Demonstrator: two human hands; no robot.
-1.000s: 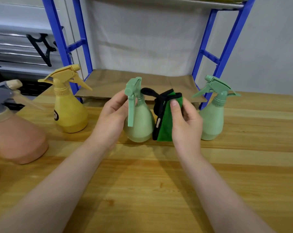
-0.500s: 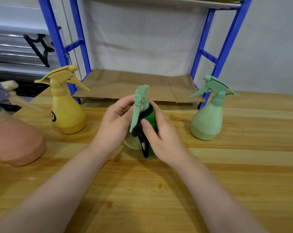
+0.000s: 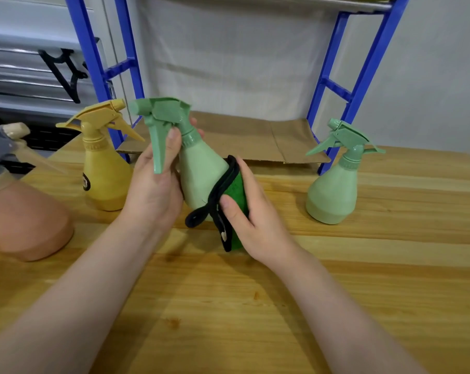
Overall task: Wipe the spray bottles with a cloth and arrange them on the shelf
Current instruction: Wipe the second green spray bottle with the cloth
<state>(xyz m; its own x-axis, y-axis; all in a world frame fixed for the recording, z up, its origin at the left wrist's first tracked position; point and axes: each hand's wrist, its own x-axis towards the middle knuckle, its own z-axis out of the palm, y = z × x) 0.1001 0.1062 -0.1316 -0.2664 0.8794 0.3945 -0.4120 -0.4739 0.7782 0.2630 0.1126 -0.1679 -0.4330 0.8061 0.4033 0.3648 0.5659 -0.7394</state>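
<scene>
Wooden table (image 3: 336,306) has plenty of bare surface in front of the person and between the arms. The back edge meets a blue shelf frame (image 3: 360,76) whose low cardboard-lined shelf (image 3: 255,139) sits bare behind the hands.

Left hand (image 3: 155,190) grips a green spray bottle (image 3: 201,179) at the neck, thumb over the trigger, fingers curled round behind. The bottle is lifted and tilted: long axis leans upper left to lower right, nozzle pointing left, base down toward the right hand.

Right hand (image 3: 250,211) holds a green cloth (image 3: 235,193) with black trim pressed against the bottle's lower right side, thumb pinching the cloth, fingers wrapped behind it. A black loop of the trim hangs below the bottle base.

A second green bottle (image 3: 333,190) stands upright on the right, well apart, nozzle left. A yellow bottle (image 3: 104,174) stands upright just beside the left hand, nozzle right. A pink bottle (image 3: 20,217) sits at the left edge, partly cropped.
</scene>
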